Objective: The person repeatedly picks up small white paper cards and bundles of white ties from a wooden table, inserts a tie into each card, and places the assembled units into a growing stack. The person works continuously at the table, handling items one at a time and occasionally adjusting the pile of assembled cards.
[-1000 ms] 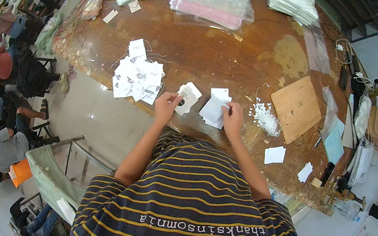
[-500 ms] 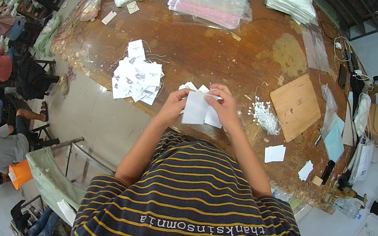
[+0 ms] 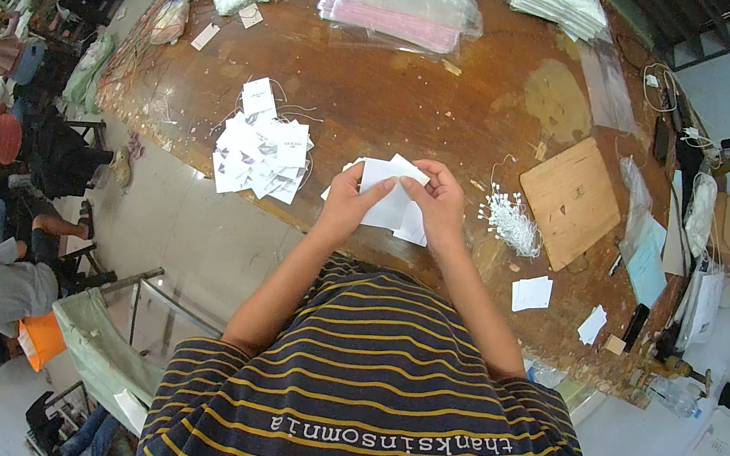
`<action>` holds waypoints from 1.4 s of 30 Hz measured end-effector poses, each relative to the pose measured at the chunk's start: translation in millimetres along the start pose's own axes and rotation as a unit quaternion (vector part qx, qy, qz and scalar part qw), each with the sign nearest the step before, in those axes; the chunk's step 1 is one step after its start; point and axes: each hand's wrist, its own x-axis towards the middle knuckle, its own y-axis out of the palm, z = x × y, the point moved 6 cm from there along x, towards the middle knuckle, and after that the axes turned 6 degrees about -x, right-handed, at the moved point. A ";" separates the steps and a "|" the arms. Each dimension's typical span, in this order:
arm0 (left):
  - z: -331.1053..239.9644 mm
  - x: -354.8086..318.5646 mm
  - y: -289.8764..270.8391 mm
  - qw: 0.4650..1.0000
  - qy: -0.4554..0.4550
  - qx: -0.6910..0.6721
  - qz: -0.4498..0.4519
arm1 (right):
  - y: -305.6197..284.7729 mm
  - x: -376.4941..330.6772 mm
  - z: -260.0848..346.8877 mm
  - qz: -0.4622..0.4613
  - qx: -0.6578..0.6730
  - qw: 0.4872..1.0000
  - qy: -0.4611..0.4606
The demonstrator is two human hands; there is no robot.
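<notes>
Fingers of both hands pinch a white paper tag (image 3: 387, 195) over the worn brown table (image 3: 377, 103), pale floor below.

White paper tags (image 3: 387, 195), brown table (image 3: 388, 95)

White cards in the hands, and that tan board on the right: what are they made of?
Cards: apparently thin matte paper or light card; flat, white, sharp-cornered, held between both hands, left and right. Board: probably cardboard or thin plywood; flat, tan, dull, no gloss. Too far to tell which.
</notes>
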 end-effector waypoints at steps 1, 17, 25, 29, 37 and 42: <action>-0.6 0.2 0.5 1.000 0.001 -0.001 -0.001 | 0.1 -0.2 0.3 0.004 0.011 1.000 -0.004; 8.6 6.7 3.5 0.999 -0.021 -0.024 0.004 | -24.6 13.7 -21.4 -0.009 -0.124 0.992 -0.008; 15.8 6.7 -12.7 0.999 -0.019 -0.039 -0.030 | -152.9 65.0 -65.6 -0.179 -0.707 0.681 -0.065; 14.0 7.1 -13.4 0.999 -0.013 0.007 -0.033 | -165.5 84.7 -87.6 -0.140 -0.766 0.620 -0.096; 8.4 4.3 -11.6 0.999 -0.044 -0.013 0.003 | -178.3 92.7 -55.9 -0.128 -0.201 0.971 -0.004; -11.9 11.5 13.0 0.987 0.074 0.092 0.112 | -90.8 60.8 24.8 0.111 -0.371 0.872 -0.301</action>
